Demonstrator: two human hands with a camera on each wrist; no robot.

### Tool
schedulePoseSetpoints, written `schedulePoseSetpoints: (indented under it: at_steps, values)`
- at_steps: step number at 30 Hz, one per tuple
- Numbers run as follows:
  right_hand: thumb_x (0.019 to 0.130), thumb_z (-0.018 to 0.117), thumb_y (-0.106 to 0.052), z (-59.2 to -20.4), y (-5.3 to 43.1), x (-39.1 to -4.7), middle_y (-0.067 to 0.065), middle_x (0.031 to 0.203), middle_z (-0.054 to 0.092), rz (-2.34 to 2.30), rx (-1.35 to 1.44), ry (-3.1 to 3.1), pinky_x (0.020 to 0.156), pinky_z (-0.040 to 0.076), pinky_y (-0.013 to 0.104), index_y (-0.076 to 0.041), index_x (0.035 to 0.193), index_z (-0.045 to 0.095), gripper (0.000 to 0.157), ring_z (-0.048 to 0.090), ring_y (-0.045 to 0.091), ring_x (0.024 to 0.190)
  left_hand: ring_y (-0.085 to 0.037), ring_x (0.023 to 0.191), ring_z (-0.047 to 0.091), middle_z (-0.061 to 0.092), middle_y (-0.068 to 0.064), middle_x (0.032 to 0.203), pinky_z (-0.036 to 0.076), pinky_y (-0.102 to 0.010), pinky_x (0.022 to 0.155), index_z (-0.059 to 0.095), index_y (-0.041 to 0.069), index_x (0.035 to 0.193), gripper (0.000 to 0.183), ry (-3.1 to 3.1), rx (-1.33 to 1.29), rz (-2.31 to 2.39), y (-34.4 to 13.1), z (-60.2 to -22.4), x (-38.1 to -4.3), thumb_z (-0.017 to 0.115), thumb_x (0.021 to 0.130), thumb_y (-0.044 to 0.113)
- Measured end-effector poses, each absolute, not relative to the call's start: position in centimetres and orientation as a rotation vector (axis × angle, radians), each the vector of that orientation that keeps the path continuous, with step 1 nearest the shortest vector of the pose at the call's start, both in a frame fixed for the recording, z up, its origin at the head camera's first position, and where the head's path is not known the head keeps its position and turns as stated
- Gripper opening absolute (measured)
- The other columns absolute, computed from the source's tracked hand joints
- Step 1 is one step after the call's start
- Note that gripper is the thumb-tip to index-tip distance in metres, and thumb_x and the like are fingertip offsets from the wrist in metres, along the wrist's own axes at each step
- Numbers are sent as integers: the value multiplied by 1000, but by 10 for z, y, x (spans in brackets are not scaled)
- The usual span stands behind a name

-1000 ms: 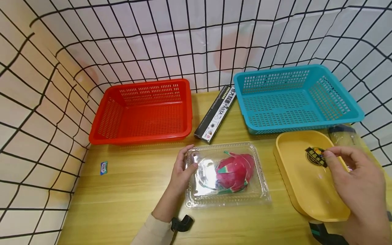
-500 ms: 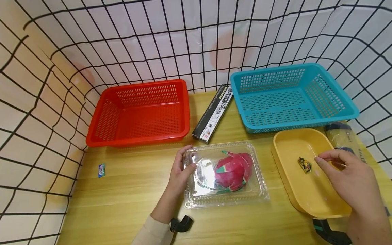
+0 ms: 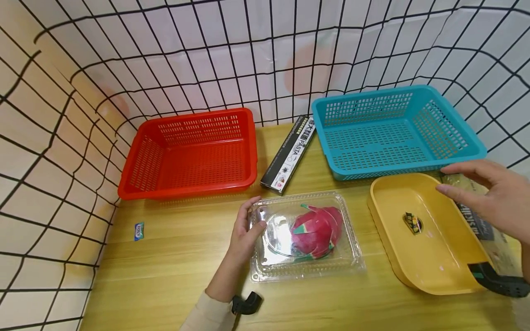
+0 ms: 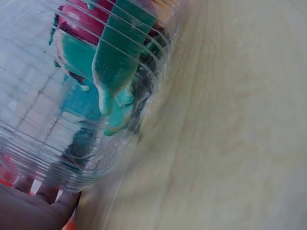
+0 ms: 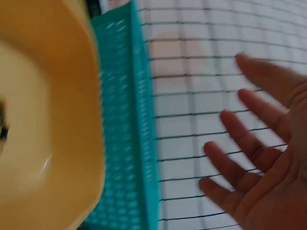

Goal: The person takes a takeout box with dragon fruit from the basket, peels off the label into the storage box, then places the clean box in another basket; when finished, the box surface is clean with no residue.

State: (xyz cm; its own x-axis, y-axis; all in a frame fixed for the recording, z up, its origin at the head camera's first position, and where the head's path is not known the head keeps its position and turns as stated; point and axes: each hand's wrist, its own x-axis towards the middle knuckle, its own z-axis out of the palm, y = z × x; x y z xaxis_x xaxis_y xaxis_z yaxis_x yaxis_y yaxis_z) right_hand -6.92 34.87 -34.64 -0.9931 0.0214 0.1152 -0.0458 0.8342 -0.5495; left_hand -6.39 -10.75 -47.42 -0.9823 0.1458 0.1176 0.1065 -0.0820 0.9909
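Clear box on the bench, at the left hand: thumb over the lid's edge, fingers gripping the side. Dragon fruit inside, toward the end away from those fingers; a one-handed lift would likely dip that end, and smooth plastic could slip. Right hand: fingers wide, holding nothing, above the bag. Left of them, tray with badge inside; a low sweep might catch the rim and shove it. Ahead of left fingers: red basket, pasta. Blue basket ahead-left of right fingers.
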Motion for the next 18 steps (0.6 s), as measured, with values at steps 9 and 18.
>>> schedulePoseSetpoints:
  at_steps: [9,18]
  values:
    - [94,74,-29,-353,377,-136,30,158,35,869,262,-3093,109,20,79,-9,146,51,60,23,57,146,-14,132,43,44,-18,144,35,-24,112,37,2,149,62,2105,302,2281,-108,-475,-64,56,90,3]
    - [94,75,-30,-366,380,-170,-18,133,51,953,371,-3212,106,42,38,-15,149,50,62,47,3,128,-12,125,47,42,-24,144,41,-25,106,37,1,148,60,2099,319,2287,-109,-474,-64,55,91,3]
